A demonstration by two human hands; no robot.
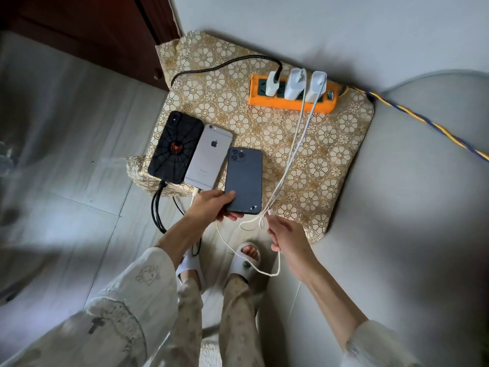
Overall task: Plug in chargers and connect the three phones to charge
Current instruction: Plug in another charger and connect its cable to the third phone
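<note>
Three phones lie face down on a floral-cloth table: a black spider-case phone with a black cable in its base, a silver phone with a white cable in its base, and a dark blue phone. My left hand grips the blue phone's near end. My right hand pinches a white cable near its plug, just right of the blue phone's base. An orange power strip holds three white chargers.
A yellow-and-blue braided cord runs right from the strip. Dark wooden furniture stands at the back left. Slack cable loops hang over the table's near edge above my slippered feet on the tiled floor.
</note>
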